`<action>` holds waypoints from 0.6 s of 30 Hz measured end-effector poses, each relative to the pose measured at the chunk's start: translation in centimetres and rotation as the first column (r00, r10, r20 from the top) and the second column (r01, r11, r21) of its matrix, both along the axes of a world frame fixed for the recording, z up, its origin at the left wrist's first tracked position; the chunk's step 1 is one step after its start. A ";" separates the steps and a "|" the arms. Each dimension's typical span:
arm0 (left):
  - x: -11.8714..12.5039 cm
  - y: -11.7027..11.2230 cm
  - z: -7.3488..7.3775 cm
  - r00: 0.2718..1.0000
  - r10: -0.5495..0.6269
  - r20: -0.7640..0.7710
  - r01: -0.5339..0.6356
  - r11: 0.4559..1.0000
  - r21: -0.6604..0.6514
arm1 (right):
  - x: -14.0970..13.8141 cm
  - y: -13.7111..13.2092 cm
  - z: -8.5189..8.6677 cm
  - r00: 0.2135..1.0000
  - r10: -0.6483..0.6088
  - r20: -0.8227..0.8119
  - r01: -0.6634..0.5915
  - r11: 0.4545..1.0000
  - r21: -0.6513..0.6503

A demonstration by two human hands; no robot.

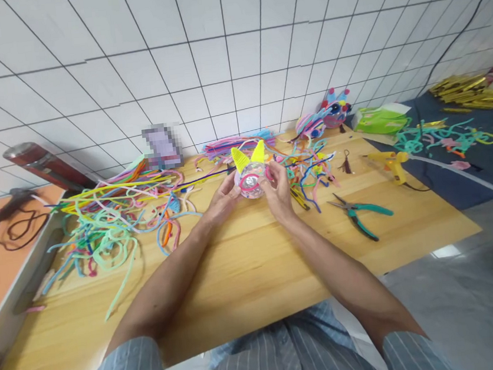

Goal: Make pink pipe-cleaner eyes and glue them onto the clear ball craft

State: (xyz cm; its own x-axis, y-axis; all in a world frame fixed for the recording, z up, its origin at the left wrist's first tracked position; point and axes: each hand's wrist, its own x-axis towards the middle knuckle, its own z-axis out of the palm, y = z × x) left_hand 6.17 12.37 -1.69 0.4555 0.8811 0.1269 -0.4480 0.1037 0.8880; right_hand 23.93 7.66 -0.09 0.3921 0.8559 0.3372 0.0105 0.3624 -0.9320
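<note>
Between my two hands, above the middle of the wooden table, is a small round ornament with two pointed yellow pipe-cleaner ears, a pink-red band across its front and a shiny clear centre. My left hand grips its left side, fingers wrapped round the edge. On the opposite side my right hand has thumb and fingers closed on the rim near the pink band. The fingers behind the ornament are hidden.
Tangled pipe cleaners cover the table's left; more lie behind my right hand. Teal-handled pliers and a yellow glue gun lie to the right. A dark red thermos and a blurred-out rectangular object stand by the tiled wall.
</note>
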 end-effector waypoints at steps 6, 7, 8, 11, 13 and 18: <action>0.1 -0.2 -0.2 0.998 -0.003 -0.057 0.007 0.998 0.056 | 0.2 0.1 -1.0 0.998 -0.009 -0.069 0.011 1.000 0.027; 0.1 -0.2 -0.2 0.998 -0.007 -0.067 0.011 0.998 0.061 | 0.3 0.1 -1.2 0.997 -0.006 -0.078 0.009 0.999 0.037; 0.1 -0.2 -0.3 0.997 -0.009 -0.076 0.014 0.998 0.066 | 0.3 0.2 -1.4 0.996 -0.003 -0.086 0.007 0.999 0.046; 0.1 -0.1 -0.4 0.996 -0.006 -0.088 0.014 0.995 0.095 | 0.4 0.4 -1.9 0.996 -0.012 -0.093 0.018 0.998 0.063; 0.2 0.0 -0.4 0.997 -0.002 -0.078 0.011 0.994 0.113 | 0.4 0.6 -2.2 0.997 -0.022 -0.075 0.028 0.996 0.083; -0.1 0.2 -0.4 0.995 -0.076 -0.063 0.077 0.997 0.016 | 0.2 0.1 -2.2 0.988 -0.103 0.117 0.079 0.978 0.192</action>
State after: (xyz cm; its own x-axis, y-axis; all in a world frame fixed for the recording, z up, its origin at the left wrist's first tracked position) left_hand 6.03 12.53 -2.09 0.5288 0.8413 0.1119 -0.3831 0.1190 0.9160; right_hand 24.09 7.76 -2.28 0.4098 0.7360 0.5388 0.1645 0.5214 -0.8373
